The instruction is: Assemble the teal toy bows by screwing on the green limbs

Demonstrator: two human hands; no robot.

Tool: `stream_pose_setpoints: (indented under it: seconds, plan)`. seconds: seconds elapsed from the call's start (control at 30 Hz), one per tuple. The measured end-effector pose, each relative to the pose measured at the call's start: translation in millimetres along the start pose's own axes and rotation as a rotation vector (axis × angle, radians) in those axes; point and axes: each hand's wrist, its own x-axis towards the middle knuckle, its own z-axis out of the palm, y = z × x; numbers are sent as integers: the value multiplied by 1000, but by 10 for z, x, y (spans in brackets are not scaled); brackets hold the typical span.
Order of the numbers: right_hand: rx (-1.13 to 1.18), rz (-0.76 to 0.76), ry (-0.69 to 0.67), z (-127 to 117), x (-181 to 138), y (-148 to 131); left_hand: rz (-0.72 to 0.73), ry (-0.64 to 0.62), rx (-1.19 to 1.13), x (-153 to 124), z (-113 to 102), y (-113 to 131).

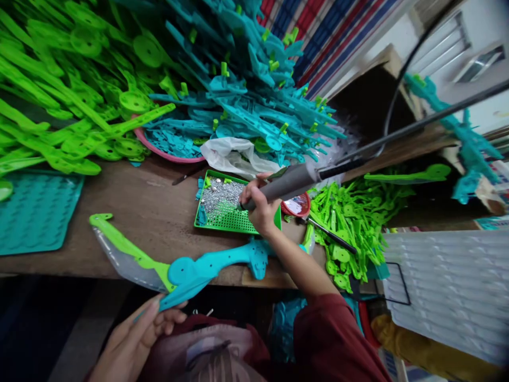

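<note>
My right hand is wrapped around a grey electric screwdriver, its tip pointing at the heap of small screws in the green perforated tray. Whether the tip touches a screw is too small to tell. Closer to my body, the fingers of my left hand pinch the near end of a teal toy-like plastic part. A lime-green arm with a clear grey blade is joined to it at a round teal disc. The part's far end rests on the table under my right forearm.
Lime-green parts and teal parts are heaped at the back. A pink basin, a white plastic bag and a red basket stand around the tray. More green pieces lie at right. A teal mat is at left.
</note>
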Motion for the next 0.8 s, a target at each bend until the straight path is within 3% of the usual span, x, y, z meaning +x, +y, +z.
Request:
stream_pose_setpoints:
  seconds: [0.13,0.37,0.53,0.7,0.8]
  plan:
    - [-17,-7,9,-1,-80,140,8,-46,22,1,66,-34]
    - [-23,-21,-15,-26,-94,175,-56,-3,73,-24,56,16]
    - [-54,-20,9,-11,-51,194,-1,-56,111,7,22,-25]
    - [-1,-33,89,210,-162,-234,57,-110,146,9,-31,-76]
    - [69,30,-56,462,-460,-603,101,-134,166,-7,-11,-73]
